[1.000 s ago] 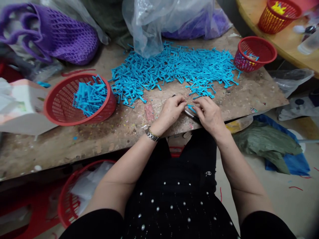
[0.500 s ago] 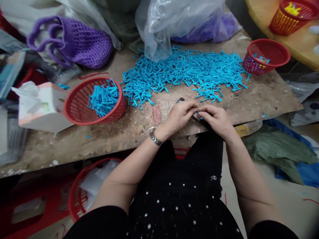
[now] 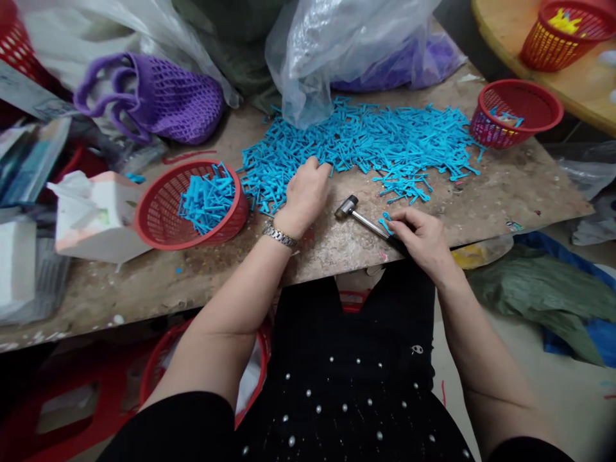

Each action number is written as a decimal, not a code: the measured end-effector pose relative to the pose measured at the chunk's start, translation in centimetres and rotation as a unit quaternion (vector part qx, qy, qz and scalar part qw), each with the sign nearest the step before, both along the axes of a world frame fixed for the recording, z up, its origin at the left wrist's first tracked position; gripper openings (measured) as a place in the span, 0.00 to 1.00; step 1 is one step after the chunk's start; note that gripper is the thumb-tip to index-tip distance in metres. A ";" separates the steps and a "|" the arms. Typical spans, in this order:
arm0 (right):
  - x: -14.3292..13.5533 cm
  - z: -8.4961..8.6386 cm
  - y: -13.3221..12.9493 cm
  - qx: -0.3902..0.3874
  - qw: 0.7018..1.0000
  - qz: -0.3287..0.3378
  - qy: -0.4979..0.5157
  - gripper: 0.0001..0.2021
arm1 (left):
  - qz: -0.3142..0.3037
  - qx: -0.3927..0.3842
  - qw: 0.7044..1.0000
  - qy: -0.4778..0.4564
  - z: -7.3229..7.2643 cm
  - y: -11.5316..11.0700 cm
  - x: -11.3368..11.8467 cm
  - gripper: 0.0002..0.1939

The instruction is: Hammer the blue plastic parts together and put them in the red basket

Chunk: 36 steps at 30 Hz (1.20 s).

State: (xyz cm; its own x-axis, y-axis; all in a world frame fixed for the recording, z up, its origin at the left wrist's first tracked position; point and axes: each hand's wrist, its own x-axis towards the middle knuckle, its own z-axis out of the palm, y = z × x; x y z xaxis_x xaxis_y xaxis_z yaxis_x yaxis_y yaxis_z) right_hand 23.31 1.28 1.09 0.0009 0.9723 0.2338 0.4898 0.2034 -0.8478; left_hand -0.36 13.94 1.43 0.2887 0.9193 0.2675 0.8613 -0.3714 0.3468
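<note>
My right hand (image 3: 421,237) pinches a small blue plastic piece (image 3: 385,223) with a round end between thumb and fingers. Just left of it, a hammer (image 3: 368,222) lies on the table, its head pointing away from me and its black grip partly under my right hand. My left hand (image 3: 308,192) is at the near edge of a wide pile of blue plastic pieces (image 3: 385,138), fingers bent and closed together. Its fingertips are turned away, so what they grip is hidden. A red basket (image 3: 156,215) left of that hand holds more blue pieces.
A tissue box (image 3: 99,218) and a purple mesh bag (image 3: 178,96) lie to the left. Clear plastic bags (image 3: 346,45) hang over the pile's back. Another red basket (image 3: 522,106) stands at the right end. The worn table's front edge (image 3: 332,273) runs close to my body.
My hands were together over the hammer and have moved apart. The left went left and forward to the pile. The right stayed nearby with a blue piece, and the hammer is now uncovered.
</note>
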 end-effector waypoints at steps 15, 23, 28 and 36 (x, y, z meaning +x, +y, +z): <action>-0.5 -0.3 -0.5 -0.001 1.000 0.005 -0.007 0.08 | -0.002 -0.027 0.994 0.110 -0.5 2.7 -0.9 0.15; -0.7 -0.6 -0.3 0.004 1.000 -0.002 -0.002 0.08 | -0.034 0.069 0.993 -0.093 -2.1 3.1 -1.9 0.04; -0.9 -0.6 -0.4 0.005 1.000 -0.002 -0.004 0.07 | -0.029 0.046 0.985 -0.166 -1.6 2.1 -1.3 0.06; -2.1 0.3 -0.5 0.041 0.999 -0.028 0.023 0.07 | -0.054 -0.042 0.958 -0.279 -0.2 -2.4 0.6 0.06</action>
State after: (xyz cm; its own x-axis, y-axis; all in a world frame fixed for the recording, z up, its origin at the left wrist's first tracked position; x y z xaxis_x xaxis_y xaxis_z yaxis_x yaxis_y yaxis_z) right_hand 21.19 0.74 1.41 0.0663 0.9481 0.3110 0.4634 0.2468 -0.8511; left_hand 0.21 11.58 1.26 0.2168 0.9170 0.3347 0.4904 -0.3988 0.7749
